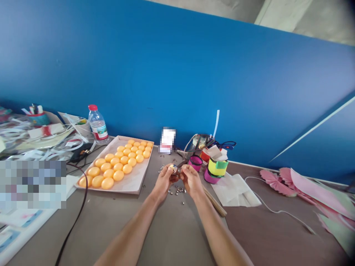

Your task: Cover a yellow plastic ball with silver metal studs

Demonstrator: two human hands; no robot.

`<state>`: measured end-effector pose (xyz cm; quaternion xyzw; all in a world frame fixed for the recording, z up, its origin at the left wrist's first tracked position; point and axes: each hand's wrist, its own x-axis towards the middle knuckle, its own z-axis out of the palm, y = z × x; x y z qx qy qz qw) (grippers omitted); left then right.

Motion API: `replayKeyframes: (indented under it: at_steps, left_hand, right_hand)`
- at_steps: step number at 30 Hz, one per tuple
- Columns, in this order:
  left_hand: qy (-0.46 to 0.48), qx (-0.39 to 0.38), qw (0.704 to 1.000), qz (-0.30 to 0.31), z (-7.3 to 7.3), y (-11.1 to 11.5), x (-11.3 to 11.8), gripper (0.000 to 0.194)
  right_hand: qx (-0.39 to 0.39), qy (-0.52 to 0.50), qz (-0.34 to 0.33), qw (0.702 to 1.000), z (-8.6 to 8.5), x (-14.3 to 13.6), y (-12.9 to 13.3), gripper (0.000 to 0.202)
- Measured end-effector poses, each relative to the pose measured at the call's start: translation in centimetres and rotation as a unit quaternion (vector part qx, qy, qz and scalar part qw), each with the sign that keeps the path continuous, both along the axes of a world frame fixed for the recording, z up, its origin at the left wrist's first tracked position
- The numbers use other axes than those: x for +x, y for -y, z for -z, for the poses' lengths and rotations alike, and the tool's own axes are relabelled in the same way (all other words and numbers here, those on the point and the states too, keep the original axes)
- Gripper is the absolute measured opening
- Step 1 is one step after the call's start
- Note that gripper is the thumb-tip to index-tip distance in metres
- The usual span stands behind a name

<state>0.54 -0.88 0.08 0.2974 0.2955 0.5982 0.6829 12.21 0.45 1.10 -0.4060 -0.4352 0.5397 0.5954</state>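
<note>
My left hand (pixel 163 182) is closed around a small rounded thing with shiny silvery pieces and a pale yellowish patch (pixel 173 168); most of it is hidden by the fingers. Close against it on the right, my right hand (pixel 192 180) has thumb and fingertips pinched together. Whatever lies between them is too small to make out. Under and around both hands, several small shiny silver beads (pixel 181 190) are scattered on the grey table (pixel 174 229).
A shallow white box (pixel 135 183) with rows of orange balls (pixel 118 175) stands left. Behind it is a red-capped bottle (pixel 99 127). Purple tape roll (pixel 195 162), yellow-and-purple cup (pixel 217 168) and a white sheet (pixel 235 190) lie right. A blue partition (pixel 177 74) closes the back.
</note>
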Motion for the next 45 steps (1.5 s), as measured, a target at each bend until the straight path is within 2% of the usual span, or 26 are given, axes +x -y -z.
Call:
replayKeyframes:
  at_steps: [2,3,6,8,12,15,21,24,27,29,32,37,40,45]
  left_hand:
    - [0.018,-0.009,1.000,0.002,-0.2,0.0,-0.2,0.039]
    - [0.029,-0.010,1.000,0.004,-0.3,0.0,-0.3,0.039]
    - [0.057,-0.003,0.998,0.018,-0.3,-0.1,-0.8,0.038]
    - [0.077,0.004,0.996,0.033,-0.2,-0.2,-1.1,0.038]
    - [0.108,0.001,0.993,0.050,0.0,-0.4,-1.4,0.038]
    - [0.121,0.000,0.991,0.049,-0.1,-0.3,-1.3,0.036]
    - [0.093,0.003,0.995,0.031,-0.8,-0.1,-1.2,0.033]
    - [0.080,-0.007,0.997,0.019,-0.9,-0.1,-1.2,0.030]
    - [0.097,0.010,0.995,0.022,-0.8,-0.3,-1.4,0.025]
    - [0.109,0.020,0.993,0.031,-0.7,-0.4,-1.5,0.023]
    - [0.119,0.020,0.992,0.038,-0.7,-0.3,-1.6,0.025]
    - [0.110,0.015,0.993,0.039,-0.9,-0.1,-1.6,0.030]
    - [0.087,0.001,0.996,0.023,-1.0,-0.1,-1.5,0.032]
    - [0.062,-0.007,0.998,-0.010,-0.9,-0.3,-1.5,0.023]
  right_hand:
    - [0.009,0.107,0.029,0.994,0.3,0.8,-0.4,0.020]
    - [0.012,0.189,0.036,0.981,0.5,1.3,-0.6,0.018]
    - [0.030,0.425,0.038,0.904,0.8,2.4,-0.8,0.013]
    - [0.037,0.530,0.028,0.847,0.9,2.7,-0.7,0.018]
    - [0.045,0.638,-0.008,0.768,0.7,2.0,0.1,0.024]
    - [0.038,0.678,-0.020,0.734,0.4,1.4,0.7,0.020]
    - [0.076,0.681,0.018,0.729,0.1,1.4,0.6,0.023]
    - [0.065,0.711,0.050,0.699,0.0,1.9,0.4,0.025]
    - [0.014,0.745,0.091,0.661,0.1,2.6,0.2,0.027]
    - [-0.020,0.752,0.102,0.651,0.4,3.0,0.1,0.027]
    - [-0.041,0.752,0.099,0.650,1.0,3.4,-0.1,0.030]
    - [-0.018,0.746,0.105,0.658,1.7,4.0,-0.4,0.029]
    - [-0.007,0.742,0.102,0.663,1.7,4.2,-0.4,0.026]
    - [0.029,0.754,0.110,0.647,1.4,3.9,-0.3,0.024]
